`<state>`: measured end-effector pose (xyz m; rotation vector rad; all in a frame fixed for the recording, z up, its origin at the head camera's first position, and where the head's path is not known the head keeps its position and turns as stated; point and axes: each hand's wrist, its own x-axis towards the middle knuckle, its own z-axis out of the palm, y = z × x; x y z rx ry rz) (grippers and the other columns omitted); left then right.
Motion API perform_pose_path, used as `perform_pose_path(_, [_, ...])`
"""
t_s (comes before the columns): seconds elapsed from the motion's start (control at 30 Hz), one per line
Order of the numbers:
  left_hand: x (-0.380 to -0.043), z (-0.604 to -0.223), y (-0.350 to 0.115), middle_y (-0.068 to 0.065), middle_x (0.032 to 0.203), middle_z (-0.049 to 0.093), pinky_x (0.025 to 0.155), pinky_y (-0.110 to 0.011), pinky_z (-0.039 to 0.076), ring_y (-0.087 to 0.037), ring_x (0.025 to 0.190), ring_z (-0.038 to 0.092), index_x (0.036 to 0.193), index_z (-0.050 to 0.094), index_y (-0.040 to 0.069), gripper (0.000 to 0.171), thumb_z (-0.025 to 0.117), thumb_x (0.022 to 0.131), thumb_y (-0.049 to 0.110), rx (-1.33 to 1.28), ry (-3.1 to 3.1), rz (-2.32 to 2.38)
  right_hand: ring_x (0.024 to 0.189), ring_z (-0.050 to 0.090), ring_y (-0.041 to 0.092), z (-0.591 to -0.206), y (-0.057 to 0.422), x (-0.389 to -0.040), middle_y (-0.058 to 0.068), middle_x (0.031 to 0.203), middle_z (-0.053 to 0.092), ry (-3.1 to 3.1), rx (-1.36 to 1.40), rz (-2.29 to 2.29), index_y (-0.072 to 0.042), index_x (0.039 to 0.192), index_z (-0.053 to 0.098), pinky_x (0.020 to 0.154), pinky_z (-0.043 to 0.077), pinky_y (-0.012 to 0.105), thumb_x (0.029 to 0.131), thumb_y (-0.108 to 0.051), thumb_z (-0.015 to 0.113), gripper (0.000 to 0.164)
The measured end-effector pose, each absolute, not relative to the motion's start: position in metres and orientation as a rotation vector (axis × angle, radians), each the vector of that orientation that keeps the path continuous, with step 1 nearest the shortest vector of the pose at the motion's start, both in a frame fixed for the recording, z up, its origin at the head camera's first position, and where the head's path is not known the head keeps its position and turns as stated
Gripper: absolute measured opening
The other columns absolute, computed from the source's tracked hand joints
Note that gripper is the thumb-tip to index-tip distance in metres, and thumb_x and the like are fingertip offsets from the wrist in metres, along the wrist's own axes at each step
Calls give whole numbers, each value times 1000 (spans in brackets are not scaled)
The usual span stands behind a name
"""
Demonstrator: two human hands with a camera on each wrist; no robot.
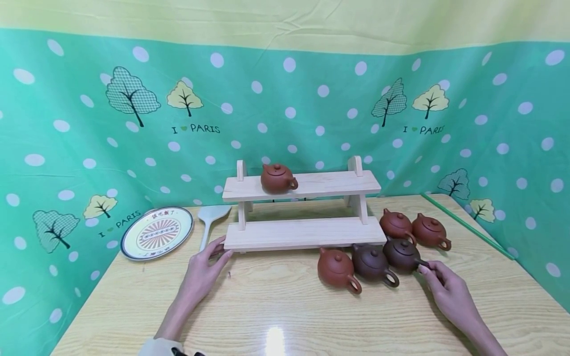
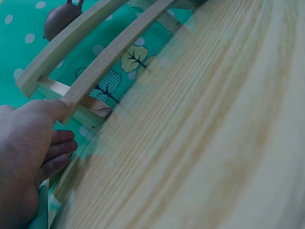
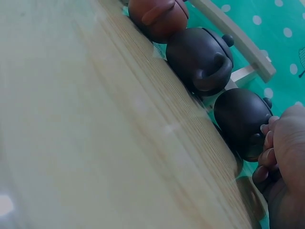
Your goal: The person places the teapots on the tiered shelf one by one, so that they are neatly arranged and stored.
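In the head view, my right hand [image 1: 451, 291] pinches the handle of a dark brown teapot [image 1: 403, 254]. The right wrist view shows the fingers at that teapot's [image 3: 242, 124] handle, which they partly hide. Beside it stands another dark teapot [image 1: 371, 262], then a reddish-brown teapot [image 1: 335, 268]. Two more reddish teapots, one nearer the shelf [image 1: 396, 223] and one farther right [image 1: 431, 231], stand behind. My left hand [image 1: 202, 272] holds the left end of the lower board of a two-tier wooden shelf [image 1: 303, 232]. One reddish teapot [image 1: 276, 179] sits on the upper board.
A patterned plate [image 1: 189, 237] and a white spatula [image 1: 207, 232] lie left of the shelf. A green stick [image 1: 467, 226] lies along the right edge of the table [image 1: 249, 306]. A green dotted curtain [image 1: 289, 99] hangs behind and at both sides.
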<state>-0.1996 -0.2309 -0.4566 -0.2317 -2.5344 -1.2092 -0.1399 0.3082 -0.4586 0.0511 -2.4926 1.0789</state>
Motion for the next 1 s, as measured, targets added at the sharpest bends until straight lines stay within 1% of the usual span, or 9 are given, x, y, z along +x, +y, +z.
perform_pose_path(0.3, [-200, -457, -231, -21, 123, 71, 104, -59, 49, -39, 114, 68, 143, 59, 2, 51, 73, 100, 26, -241, -2527, -1215, 64, 42, 6, -457, 308, -138, -1, 74, 50, -2526, -8, 1072, 1, 107, 64, 50, 31, 27, 108, -14, 59, 16])
perform_pose_path(0.47, [-200, -457, -231, -21, 123, 71, 104, -60, 48, -39, 115, 67, 143, 59, 2, 51, 72, 100, 27, -237, -2529, -1209, 62, 42, 7, -456, 308, -138, -1, 73, 49, -2512, -1, 1079, 0, 105, 63, 49, 31, 28, 108, -16, 58, 18])
perform_pose_path(0.67, [-200, -457, -230, -21, 123, 71, 104, -60, 48, -39, 115, 67, 143, 59, 2, 51, 72, 100, 26, -244, -2526, -1208, 60, 42, 9, -456, 307, -138, -2, 71, 48, -2471, 33, 1079, -2, 101, 62, 48, 31, 29, 108, -16, 59, 16])
perform_pose_path(1.0, [-200, -458, -231, -19, 120, 73, 104, -59, 48, -37, 113, 68, 142, 59, 3, 50, 73, 100, 25, -254, -2515, -1209, 59, 41, 10, -453, 307, -137, -1, 70, 48, -2448, 33, 1069, -1, 102, 63, 47, 31, 30, 108, -15, 59, 15])
